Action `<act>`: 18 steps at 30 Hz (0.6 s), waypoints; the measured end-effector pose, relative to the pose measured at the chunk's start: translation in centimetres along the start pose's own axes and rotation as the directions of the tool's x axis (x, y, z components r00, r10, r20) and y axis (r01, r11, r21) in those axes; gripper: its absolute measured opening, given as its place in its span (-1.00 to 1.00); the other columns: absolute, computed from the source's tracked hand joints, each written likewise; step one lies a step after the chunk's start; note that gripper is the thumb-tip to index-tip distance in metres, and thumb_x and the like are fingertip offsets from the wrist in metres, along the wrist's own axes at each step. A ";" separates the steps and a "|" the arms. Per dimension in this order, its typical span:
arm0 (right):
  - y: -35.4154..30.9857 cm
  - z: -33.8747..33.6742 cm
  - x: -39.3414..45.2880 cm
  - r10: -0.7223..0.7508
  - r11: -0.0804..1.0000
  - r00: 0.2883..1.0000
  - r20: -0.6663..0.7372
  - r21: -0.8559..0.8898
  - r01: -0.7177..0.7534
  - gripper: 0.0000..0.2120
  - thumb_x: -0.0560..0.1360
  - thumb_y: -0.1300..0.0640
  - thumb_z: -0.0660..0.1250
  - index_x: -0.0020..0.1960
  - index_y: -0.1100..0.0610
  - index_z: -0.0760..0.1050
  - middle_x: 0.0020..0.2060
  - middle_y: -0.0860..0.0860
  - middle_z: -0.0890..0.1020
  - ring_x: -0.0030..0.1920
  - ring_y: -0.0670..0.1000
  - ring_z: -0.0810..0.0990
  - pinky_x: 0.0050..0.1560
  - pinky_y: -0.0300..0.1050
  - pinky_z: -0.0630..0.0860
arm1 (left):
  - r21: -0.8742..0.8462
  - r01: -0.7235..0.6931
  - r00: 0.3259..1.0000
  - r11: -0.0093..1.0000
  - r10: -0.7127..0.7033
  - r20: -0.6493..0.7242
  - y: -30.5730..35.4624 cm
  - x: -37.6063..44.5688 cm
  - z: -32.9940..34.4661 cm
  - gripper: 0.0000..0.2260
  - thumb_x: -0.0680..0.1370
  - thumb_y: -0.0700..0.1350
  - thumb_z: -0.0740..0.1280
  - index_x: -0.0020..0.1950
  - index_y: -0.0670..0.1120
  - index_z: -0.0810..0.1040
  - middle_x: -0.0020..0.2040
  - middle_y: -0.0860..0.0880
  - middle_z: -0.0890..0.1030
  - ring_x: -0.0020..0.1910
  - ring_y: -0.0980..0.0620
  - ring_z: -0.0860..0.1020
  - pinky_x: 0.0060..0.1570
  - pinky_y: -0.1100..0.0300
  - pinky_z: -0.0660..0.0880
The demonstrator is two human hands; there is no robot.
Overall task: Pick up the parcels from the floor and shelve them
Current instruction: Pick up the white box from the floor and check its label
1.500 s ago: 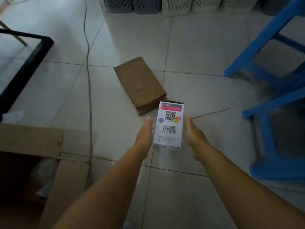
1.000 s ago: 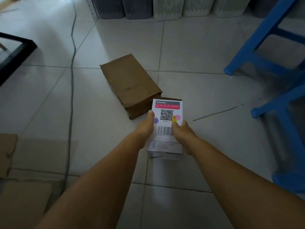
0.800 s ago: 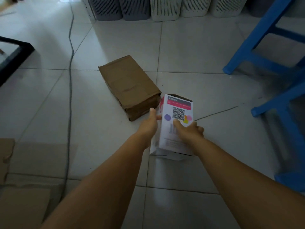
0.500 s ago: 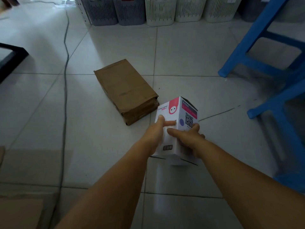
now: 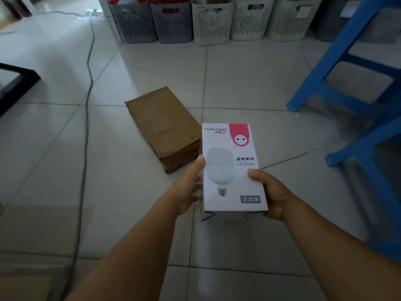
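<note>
I hold a white LED bulb box [image 5: 232, 168] with a pink corner and a bulb picture, face up, a little above the tiled floor. My left hand [image 5: 188, 187] grips its left side and my right hand [image 5: 271, 194] grips its right side, thumb on top. A brown cardboard parcel [image 5: 165, 127] lies flat on the floor just beyond and left of the box, untouched.
A row of slatted grey and cream bins [image 5: 212, 20] stands along the far side. Blue plastic stool legs [image 5: 358, 88] rise at the right. A grey cable [image 5: 86, 127] runs down the floor at left, near a black frame [image 5: 17, 83]. Flattened cardboard [image 5: 23, 281] lies bottom left.
Both hands closed on the white box, lifted it off the floor and turned it from its barcode side to its front face. The brown parcel stayed put.
</note>
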State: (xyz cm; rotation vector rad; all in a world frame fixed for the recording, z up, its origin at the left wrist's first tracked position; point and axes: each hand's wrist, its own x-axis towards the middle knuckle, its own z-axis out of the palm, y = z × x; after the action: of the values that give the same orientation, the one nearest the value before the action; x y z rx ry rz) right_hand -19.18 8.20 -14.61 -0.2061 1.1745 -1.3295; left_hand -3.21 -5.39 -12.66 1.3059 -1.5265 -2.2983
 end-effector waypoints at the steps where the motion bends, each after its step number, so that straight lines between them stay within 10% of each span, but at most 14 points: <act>1: -0.1 0.1 -0.4 -0.001 0.999 1.000 0.029 0.049 0.000 -0.23 -0.11 -0.04 0.68 0.09 0.06 0.65 -0.09 0.16 0.75 -0.19 0.14 0.74 -0.26 0.06 0.68 | -0.006 -0.003 1.000 1.000 0.003 -0.008 0.2 0.0 -0.1 -0.33 0.30 0.45 0.22 0.27 0.10 0.52 0.02 -0.12 0.64 -0.03 -0.10 0.59 0.02 0.01 0.53; 8: -0.6 0.5 0.9 -0.071 0.977 0.951 -0.299 -0.213 0.006 -0.63 0.56 0.01 0.28 0.36 0.00 0.47 0.04 0.13 0.71 -0.06 0.14 0.68 -0.14 0.01 0.60 | -0.080 -0.124 0.977 0.989 0.108 -0.181 0.7 0.9 0.1 -0.30 0.43 -0.01 0.50 0.47 -0.10 0.26 0.12 -0.11 0.66 -0.15 -0.06 0.72 -0.35 0.13 0.64; 18: -1.0 2.6 0.6 -0.121 0.948 0.940 -0.318 -0.317 0.015 -0.36 0.45 -0.22 0.31 0.41 0.01 0.20 0.12 0.10 0.57 0.08 0.13 0.55 0.10 0.18 0.45 | 0.001 -0.182 0.965 0.983 0.179 -0.192 0.8 1.2 0.6 -0.57 0.49 -0.17 0.47 0.32 0.02 0.46 0.01 0.05 0.69 -0.15 -0.01 0.72 -0.35 0.15 0.62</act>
State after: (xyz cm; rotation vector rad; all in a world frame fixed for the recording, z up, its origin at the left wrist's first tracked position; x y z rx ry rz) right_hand -18.04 6.11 -13.03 -0.2565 1.6818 -1.2660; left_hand -4.64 -5.95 -12.71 1.2826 -1.4920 -2.0088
